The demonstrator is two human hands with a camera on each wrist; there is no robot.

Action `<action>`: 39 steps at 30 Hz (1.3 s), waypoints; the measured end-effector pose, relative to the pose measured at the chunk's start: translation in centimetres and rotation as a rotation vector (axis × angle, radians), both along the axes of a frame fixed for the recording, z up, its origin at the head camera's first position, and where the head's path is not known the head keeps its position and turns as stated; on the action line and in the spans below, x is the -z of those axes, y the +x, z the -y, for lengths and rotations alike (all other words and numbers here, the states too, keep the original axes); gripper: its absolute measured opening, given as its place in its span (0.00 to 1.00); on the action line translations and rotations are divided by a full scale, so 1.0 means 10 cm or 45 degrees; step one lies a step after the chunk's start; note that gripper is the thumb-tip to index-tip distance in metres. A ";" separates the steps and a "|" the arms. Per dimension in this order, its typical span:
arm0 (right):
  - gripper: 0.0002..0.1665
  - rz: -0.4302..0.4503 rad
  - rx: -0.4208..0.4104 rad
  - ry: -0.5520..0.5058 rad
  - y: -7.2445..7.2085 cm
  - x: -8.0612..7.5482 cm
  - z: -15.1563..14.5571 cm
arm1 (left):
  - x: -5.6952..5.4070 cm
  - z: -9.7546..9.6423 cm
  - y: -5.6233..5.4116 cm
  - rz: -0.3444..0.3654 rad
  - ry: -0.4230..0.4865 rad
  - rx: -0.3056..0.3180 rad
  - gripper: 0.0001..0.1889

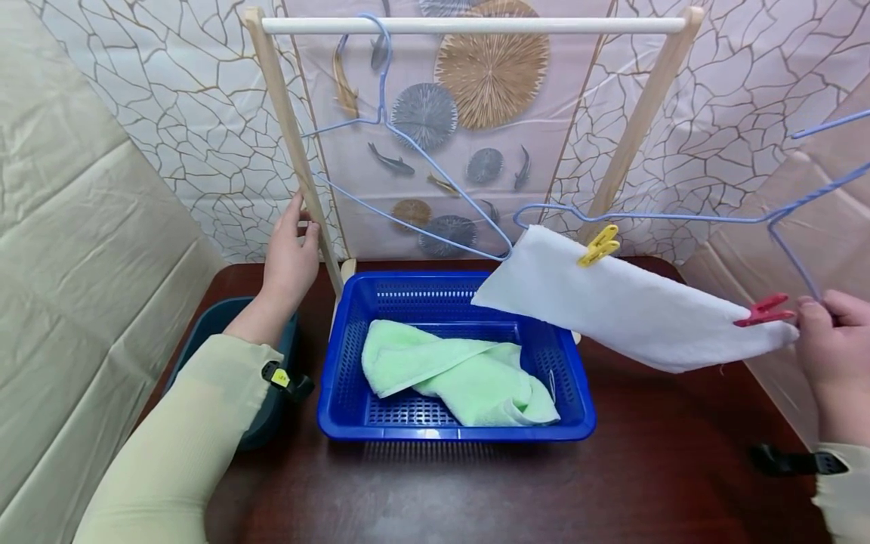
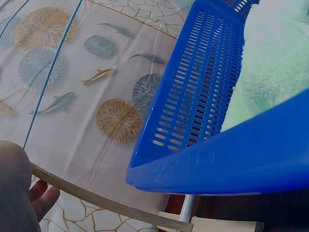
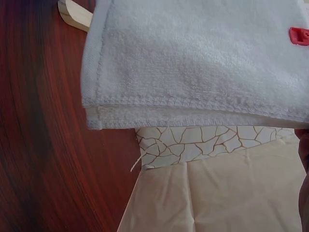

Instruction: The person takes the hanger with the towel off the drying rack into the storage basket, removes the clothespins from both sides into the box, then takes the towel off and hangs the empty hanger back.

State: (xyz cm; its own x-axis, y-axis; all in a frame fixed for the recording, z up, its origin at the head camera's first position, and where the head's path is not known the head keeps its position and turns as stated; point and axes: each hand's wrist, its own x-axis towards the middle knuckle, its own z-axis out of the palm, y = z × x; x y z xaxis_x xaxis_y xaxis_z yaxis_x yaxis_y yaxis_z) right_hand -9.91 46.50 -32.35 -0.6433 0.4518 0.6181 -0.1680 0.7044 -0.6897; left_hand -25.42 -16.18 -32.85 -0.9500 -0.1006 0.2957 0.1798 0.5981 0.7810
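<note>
My left hand (image 1: pixel 291 253) is at the left wooden post of the drying rack (image 1: pixel 288 113), its fingers curled about the post. On the right, my right hand (image 1: pixel 839 344) grips a blue wire hanger (image 1: pixel 669 217) by a lower corner. Over this hanger hangs a folded white towel (image 1: pixel 632 302), fastened with a yellow clothespin (image 1: pixel 600 245) and a red clothespin (image 1: pixel 764 310). The hanger is turned sideways, hook toward the rack. In the right wrist view, the towel's stitched edges (image 3: pixel 193 104) show, and only a little of my hand is visible.
A second blue hanger (image 1: pixel 445 162) hangs from the rack's white top bar (image 1: pixel 476 25). Below stands a blue basket (image 1: pixel 455 433) with a light green towel (image 1: pixel 462 370) in it. A dark teal bin (image 1: pixel 261 434) stands under my left forearm. Fabric walls (image 1: pixel 88 189) enclose the table.
</note>
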 end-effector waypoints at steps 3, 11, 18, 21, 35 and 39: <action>0.24 -0.092 -0.073 -0.022 0.01 0.03 -0.03 | -0.01 0.00 0.01 0.004 0.000 -0.004 0.31; 0.19 -0.327 -0.372 -0.016 0.01 0.05 0.00 | -0.03 0.00 0.03 0.006 0.010 -0.003 0.31; 0.18 -0.215 -0.271 0.325 0.01 -0.10 0.12 | -0.03 0.02 0.07 0.003 0.034 0.010 0.31; 0.17 -0.170 -0.225 0.406 0.01 -0.16 0.21 | -0.02 0.02 0.08 0.011 0.024 0.018 0.31; 0.13 -0.304 -0.609 0.410 -0.14 -0.35 0.80 | 0.03 0.11 0.13 0.051 -0.008 0.033 0.29; 0.18 -0.364 -0.704 0.400 -0.20 -0.38 0.98 | 0.04 0.12 0.14 0.063 -0.016 0.054 0.28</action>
State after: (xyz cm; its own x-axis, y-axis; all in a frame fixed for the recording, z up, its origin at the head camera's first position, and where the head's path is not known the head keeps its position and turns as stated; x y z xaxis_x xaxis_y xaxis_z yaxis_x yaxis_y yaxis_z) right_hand -11.86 36.75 -28.56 -0.5199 -0.1228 0.8454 -0.7040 0.6221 -0.3426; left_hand -23.97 -17.43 -33.25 -0.9668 -0.0564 0.2492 0.1666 0.6004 0.7821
